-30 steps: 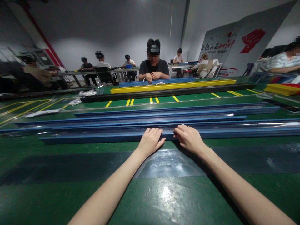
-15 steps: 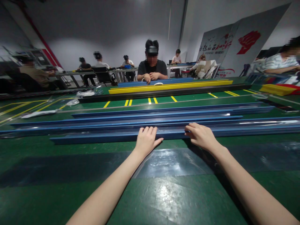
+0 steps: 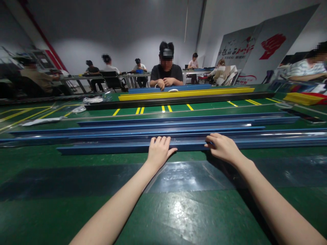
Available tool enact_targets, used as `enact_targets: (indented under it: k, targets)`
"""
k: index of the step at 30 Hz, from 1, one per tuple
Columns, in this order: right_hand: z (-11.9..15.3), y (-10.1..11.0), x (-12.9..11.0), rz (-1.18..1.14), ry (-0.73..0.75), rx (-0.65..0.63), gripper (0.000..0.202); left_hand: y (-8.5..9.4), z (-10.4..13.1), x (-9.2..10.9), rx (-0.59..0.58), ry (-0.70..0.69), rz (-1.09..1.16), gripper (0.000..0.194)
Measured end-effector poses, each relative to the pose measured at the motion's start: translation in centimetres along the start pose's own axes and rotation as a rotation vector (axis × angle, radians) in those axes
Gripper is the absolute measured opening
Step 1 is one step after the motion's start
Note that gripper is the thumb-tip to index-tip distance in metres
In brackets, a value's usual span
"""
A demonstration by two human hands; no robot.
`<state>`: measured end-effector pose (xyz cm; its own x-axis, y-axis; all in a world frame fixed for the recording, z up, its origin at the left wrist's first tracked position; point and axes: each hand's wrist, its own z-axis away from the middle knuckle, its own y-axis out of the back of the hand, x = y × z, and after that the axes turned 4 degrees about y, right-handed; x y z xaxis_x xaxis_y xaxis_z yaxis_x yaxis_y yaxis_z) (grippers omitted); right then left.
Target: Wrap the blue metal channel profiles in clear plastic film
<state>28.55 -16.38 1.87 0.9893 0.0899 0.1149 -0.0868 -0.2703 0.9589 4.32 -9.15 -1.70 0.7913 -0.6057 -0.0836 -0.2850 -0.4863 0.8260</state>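
Note:
A long blue channel strip lies across the green table, nearest to me among several blue strips. My left hand rests on it near the middle, fingers over its far edge and thumb along the near side. To the right, my right hand grips the same strip with bent fingers; its fingertips are partly hidden. Clear film lies flat on the table under my forearms. More blue strips lie just beyond my hands.
Farther back are a black strip and a yellow strip. A person sits opposite. Crumpled plastic lies at the left, a dark flat device and a yellow tray at the right.
My right hand has shifted slightly right along the blue strip. My left hand stays nearly in place on it.

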Motion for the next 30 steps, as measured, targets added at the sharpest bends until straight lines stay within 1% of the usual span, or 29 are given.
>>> enact_targets:
  k: [3,7,10,14,21,26,30]
  targets:
    - [-0.1,-0.1,-0.1,0.021,0.011,0.020,0.020,0.1,0.0,0.0,-0.011,0.003,-0.010,0.044]
    - [-0.4,-0.5,-0.5,0.057,0.056,0.049,0.039,0.1,-0.1,0.1,-0.019,0.006,-0.013,0.044]
    - [-0.4,-1.0,-0.8,0.097,0.060,0.079,0.043,0.1,-0.1,0.0,-0.021,0.001,-0.020,0.044]
    - [-0.5,-1.5,-1.6,0.100,0.074,0.140,0.044,0.1,-0.1,0.1,-0.024,-0.003,-0.023,0.044]
    - [-1.3,-2.1,-3.4,0.018,0.159,0.222,0.039,0.2,-0.1,0.1,-0.029,-0.003,-0.023,0.042]
    - [-1.4,-2.0,-3.5,0.014,0.152,0.260,0.039,0.1,-0.1,0.0,-0.015,-0.010,-0.001,0.041]
    - [-1.4,-1.7,-3.5,0.024,0.152,0.242,0.036,0.0,0.0,0.0,-0.002,0.014,0.018,0.042]
